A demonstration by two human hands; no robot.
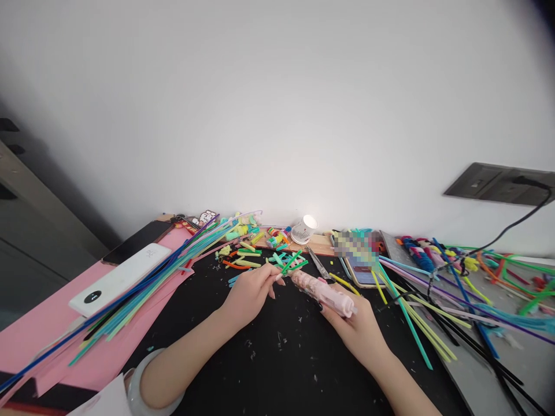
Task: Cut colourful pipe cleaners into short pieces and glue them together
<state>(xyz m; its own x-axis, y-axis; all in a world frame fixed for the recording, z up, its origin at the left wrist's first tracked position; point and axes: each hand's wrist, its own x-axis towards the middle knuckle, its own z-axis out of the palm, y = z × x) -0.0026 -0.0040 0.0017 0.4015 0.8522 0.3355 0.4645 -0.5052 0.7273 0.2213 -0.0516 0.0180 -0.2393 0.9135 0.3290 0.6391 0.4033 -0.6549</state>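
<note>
My left hand [250, 293] pinches a small bunch of short green pipe cleaner pieces [296, 263] over the black mat [277, 370]. Closed around a pink glue gun [324, 294] is my right hand [361, 330]. The glue gun's tip points toward the green pieces, close to my left fingertips; whether they touch I cannot tell. A clear stub sticks out of its rear end. Just behind it lie metal scissors [318, 263]. Short yellow, orange and green pipe cleaner pieces [247, 254] are scattered beyond my left hand.
A lit paper cup [303, 230] stands by the wall. Long pipe cleaners [147, 294] and a white power bank [119, 278] lie at left, beside a dark phone [136, 242]. Another phone [366, 276], more pipe cleaners [407, 323] and black cables [481, 346] are at right, below a wall socket [494, 184].
</note>
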